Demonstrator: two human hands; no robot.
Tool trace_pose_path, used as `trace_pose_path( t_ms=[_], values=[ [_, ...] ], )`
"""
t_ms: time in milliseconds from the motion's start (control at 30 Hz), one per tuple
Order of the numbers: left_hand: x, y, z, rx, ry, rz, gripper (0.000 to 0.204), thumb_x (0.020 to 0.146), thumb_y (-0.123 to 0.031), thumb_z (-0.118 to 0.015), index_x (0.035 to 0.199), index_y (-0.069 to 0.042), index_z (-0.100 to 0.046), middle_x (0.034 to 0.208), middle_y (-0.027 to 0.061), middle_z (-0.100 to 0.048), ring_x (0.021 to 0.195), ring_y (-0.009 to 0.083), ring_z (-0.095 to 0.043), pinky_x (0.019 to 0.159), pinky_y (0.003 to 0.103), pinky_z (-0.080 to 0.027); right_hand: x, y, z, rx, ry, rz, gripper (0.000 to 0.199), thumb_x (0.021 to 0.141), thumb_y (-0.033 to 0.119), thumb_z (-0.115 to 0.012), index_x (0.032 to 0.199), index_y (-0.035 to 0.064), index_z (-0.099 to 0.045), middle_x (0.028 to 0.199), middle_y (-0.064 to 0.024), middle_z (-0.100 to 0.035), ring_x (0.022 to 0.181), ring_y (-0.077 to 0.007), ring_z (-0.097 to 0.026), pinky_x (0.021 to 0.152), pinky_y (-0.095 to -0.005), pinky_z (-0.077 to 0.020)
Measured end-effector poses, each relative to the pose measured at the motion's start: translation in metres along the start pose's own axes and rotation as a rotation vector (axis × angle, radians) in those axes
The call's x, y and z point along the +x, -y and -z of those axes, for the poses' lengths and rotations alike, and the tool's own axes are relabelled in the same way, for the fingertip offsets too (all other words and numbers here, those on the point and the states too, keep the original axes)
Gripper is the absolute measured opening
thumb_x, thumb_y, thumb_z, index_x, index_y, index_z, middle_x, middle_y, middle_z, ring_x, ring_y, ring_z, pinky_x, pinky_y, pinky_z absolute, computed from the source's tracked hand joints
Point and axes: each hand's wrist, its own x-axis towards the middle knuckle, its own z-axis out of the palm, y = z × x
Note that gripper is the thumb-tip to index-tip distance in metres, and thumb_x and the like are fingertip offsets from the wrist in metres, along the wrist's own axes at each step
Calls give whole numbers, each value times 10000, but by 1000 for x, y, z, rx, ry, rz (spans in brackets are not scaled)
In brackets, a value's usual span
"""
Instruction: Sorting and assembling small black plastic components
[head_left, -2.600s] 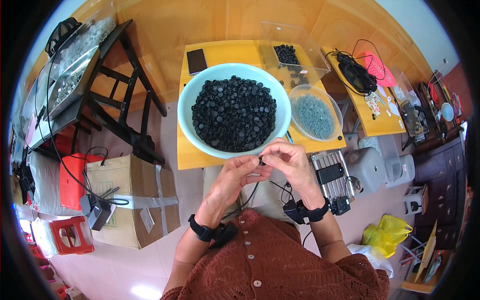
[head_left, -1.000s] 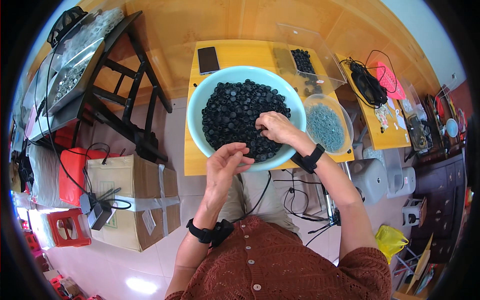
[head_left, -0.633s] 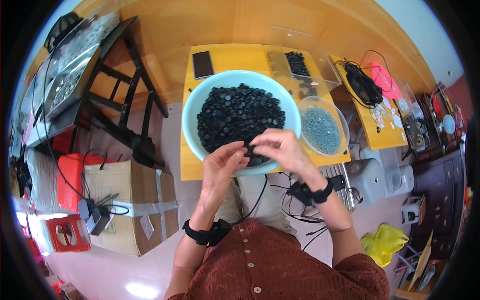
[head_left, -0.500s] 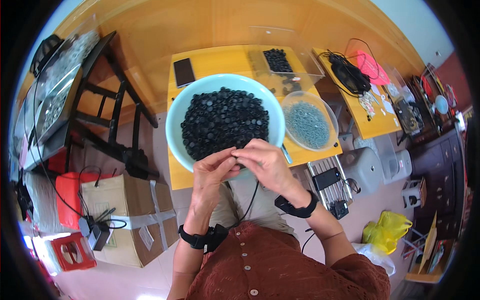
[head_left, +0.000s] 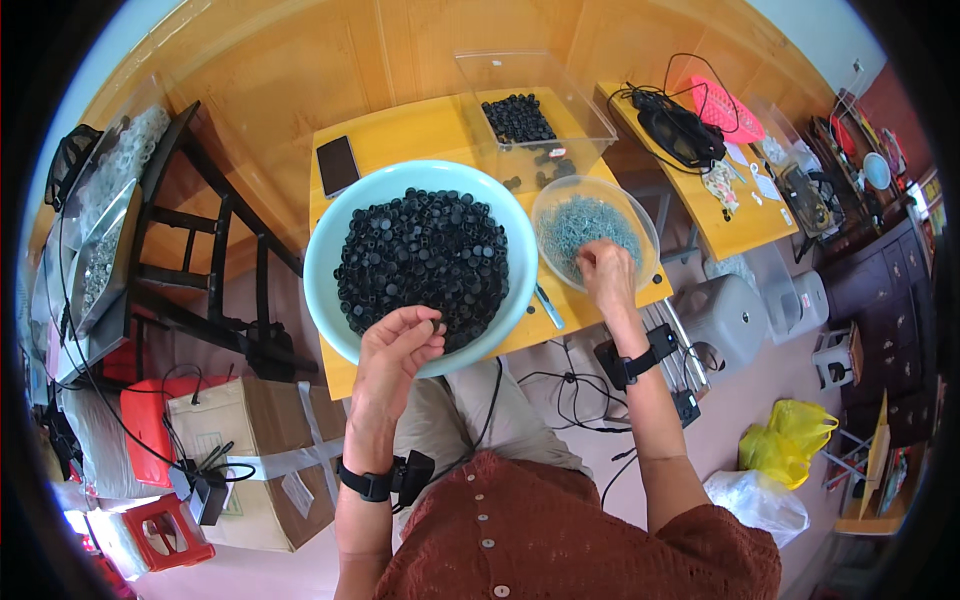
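My left hand [head_left: 393,345] is over the near rim of a light-blue basin [head_left: 322,275], pinching a small black plastic cap [head_left: 436,325] between thumb and fingers. A heap of similar black caps [head_left: 420,255] fills the basin. My right hand [head_left: 608,275] reaches into a clear round bowl [head_left: 649,232] to the right. Its fingertips are drawn together at the small silvery screws [head_left: 575,225] inside; whatever they hold is hidden.
On the yellow table [head_left: 400,125] lie a dark phone [head_left: 338,166] and a blue-handled tool [head_left: 549,307]. Behind the bowl, a clear box [head_left: 590,135] holds more black pieces. A cardboard box [head_left: 260,430] stands at lower left, with a dark stool [head_left: 215,240] above it.
My hands were together over the basin's near edge and have parted. The right one moved right into the screw bowl; the left stayed by the basin with the cap.
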Motion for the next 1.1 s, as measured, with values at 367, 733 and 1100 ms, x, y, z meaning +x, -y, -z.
trace_pose_path(
  t_ms=[367,733,1100],
  values=[
    [-2,0,-1,-3,28,1,179,849,-63,-578,1007,20,-592,869,106,-640,715,119,-624,677,219,-519,2,-22,-24,-214,151,-36,65,665,14,-630,728,32,-635,836,-169,-626,771,-354,-623,682,-429,-495],
    [-1,0,-1,11,35,-8,179,860,-70,-566,1013,20,-593,866,101,-638,713,116,-618,680,220,-514,2,-25,-29,-250,71,62,61,693,23,-561,719,27,-616,787,-180,-625,750,-376,-612,663,-448,-488],
    [-2,1,-6,48,33,-14,169,852,-75,-575,992,15,-610,856,86,-633,712,112,-598,681,222,-499,5,-22,-26,-290,234,-23,115,664,14,-570,759,44,-627,819,-214,-634,796,-379,-616,703,-441,-488]
  ],
)
